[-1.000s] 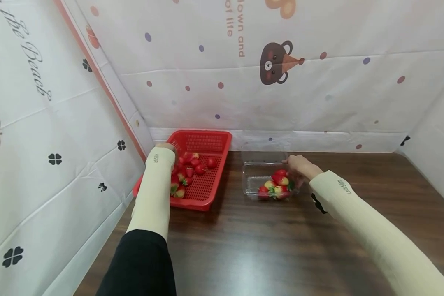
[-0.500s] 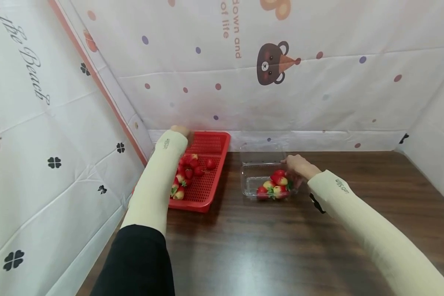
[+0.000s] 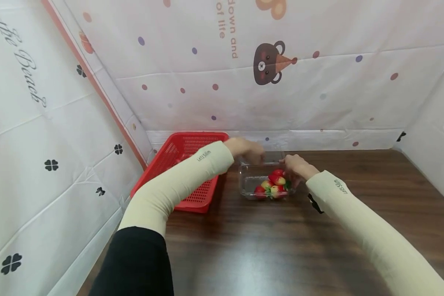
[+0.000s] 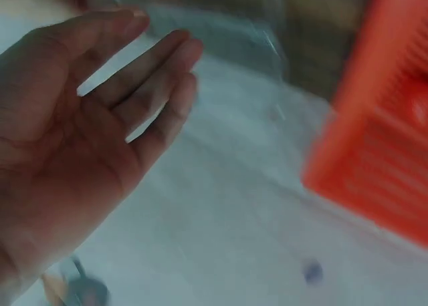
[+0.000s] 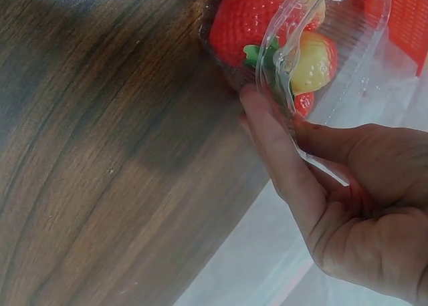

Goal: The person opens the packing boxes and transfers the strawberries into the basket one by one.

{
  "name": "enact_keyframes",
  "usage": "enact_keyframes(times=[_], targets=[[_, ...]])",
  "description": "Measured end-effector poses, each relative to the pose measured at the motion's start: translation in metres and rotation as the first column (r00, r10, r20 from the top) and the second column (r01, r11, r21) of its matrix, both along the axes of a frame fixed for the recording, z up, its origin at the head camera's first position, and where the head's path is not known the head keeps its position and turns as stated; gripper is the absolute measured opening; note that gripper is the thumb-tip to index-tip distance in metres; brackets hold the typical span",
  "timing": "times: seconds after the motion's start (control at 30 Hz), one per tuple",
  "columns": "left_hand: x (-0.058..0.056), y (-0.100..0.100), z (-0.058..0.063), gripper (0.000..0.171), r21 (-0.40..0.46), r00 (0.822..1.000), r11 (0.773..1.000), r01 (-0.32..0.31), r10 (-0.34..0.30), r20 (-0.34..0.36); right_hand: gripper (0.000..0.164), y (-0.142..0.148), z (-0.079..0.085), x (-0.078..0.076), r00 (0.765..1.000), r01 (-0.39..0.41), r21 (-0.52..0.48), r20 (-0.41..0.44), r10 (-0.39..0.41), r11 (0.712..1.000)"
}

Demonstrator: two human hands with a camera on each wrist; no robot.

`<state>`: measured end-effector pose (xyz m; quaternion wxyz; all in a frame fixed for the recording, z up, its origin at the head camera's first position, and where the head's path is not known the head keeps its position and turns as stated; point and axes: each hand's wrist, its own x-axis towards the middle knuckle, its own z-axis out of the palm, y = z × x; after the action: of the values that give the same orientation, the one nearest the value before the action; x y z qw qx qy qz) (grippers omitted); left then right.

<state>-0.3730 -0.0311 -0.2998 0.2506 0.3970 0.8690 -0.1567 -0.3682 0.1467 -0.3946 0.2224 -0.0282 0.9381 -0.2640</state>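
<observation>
A clear plastic clamshell box (image 3: 248,181) sits on the table with its lid raised at the back. Several red and pale yellow strawberries (image 3: 275,180) lie toward its right side. My right hand (image 3: 297,166) pinches the box's right rim between thumb and fingers; the grip shows in the right wrist view, where the rim (image 5: 284,59) runs between them. My left hand (image 3: 247,150) hovers by the raised lid. In the left wrist view the left hand (image 4: 87,112) has its fingers extended and nothing visible in the palm; that view is blurred.
Left of the box stands a red plastic basket (image 3: 207,193), its strawberries mostly hidden behind my left sleeve. A white printed sheet (image 3: 192,102) hangs behind and at both sides. Brown wooden table (image 3: 251,246) extends toward me.
My left hand has risen from the basket's left side and swung right to the box lid. The right hand keeps its hold on the rim. The view has shifted slightly.
</observation>
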Motion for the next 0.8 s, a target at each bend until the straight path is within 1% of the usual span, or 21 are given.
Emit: enact_keyframes(times=[0.07, 0.13, 0.2, 0.23, 0.33, 0.37, 0.4, 0.47, 0.57, 0.63, 0.7, 0.8], targets=[[0.01, 0.013, -0.01, 0.041, -0.065, 0.996, 0.998, 0.004, 0.002, 0.09, 0.059, 0.0, 0.001, 0.001, 1.0, 0.002, -0.007, -0.006, -0.002, 1.0], [0.018, 0.02, -0.02, 0.047, -0.127, 0.989, 0.992, 0.025, -0.006, 0.15, 0.057, 0.0, 0.002, 0.002, 1.0, 0.006, -0.012, -0.011, -0.006, 1.0], [0.024, 0.026, -0.029, 0.051, -0.178, 0.98, 0.984, 0.031, 0.006, 0.201, 0.057, -0.001, 0.002, 0.003, 1.0, 0.004, -0.014, -0.011, -0.004, 1.0], [0.026, 0.028, -0.033, 0.053, -0.197, 0.978, 0.98, 0.035, 0.006, 0.208, 0.056, 0.0, 0.001, 0.004, 1.0, 0.003, -0.011, -0.016, -0.003, 1.0], [0.03, 0.031, -0.041, 0.056, -0.231, 0.978, 0.972, 0.043, 0.006, 0.208, 0.057, 0.0, 0.0, 0.004, 1.0, 0.001, 0.007, -0.023, 0.0, 1.0], [0.031, 0.031, -0.044, 0.057, -0.24, 0.98, 0.97, 0.046, 0.002, 0.198, 0.058, 0.0, -0.001, 0.004, 1.0, -0.004, 0.01, -0.022, 0.004, 1.0], [0.031, 0.031, -0.046, 0.056, -0.245, 0.983, 0.968, 0.048, -0.002, 0.185, 0.059, 0.0, -0.002, 0.004, 1.0, -0.001, 0.01, -0.022, 0.002, 1.0], [0.031, 0.031, -0.05, 0.054, -0.265, 0.983, 0.963, 0.059, -0.01, 0.186, 0.059, 0.001, -0.004, 0.004, 0.999, -0.003, 0.014, -0.032, 0.003, 1.0], [0.03, 0.029, -0.057, 0.046, -0.289, 0.981, 0.954, 0.085, -0.029, 0.194, 0.054, 0.001, -0.011, 0.005, 0.994, -0.041, 0.037, -0.1, 0.045, 0.998], [0.03, 0.028, -0.061, 0.042, -0.297, 0.978, 0.95, 0.093, -0.031, 0.205, 0.049, 0.002, -0.018, 0.005, 0.981, -0.067, 0.054, -0.177, 0.075, 0.996], [0.03, 0.027, -0.064, 0.04, -0.294, 0.982, 0.951, 0.1, -0.046, 0.186, 0.044, 0.005, -0.026, 0.006, 0.959, -0.086, 0.056, -0.266, 0.098, 0.995], [0.03, 0.026, -0.066, 0.038, -0.276, 0.984, 0.954, 0.12, -0.077, 0.163, 0.039, 0.009, -0.038, 0.007, 0.927, -0.084, 0.028, -0.364, 0.088, 0.996]])
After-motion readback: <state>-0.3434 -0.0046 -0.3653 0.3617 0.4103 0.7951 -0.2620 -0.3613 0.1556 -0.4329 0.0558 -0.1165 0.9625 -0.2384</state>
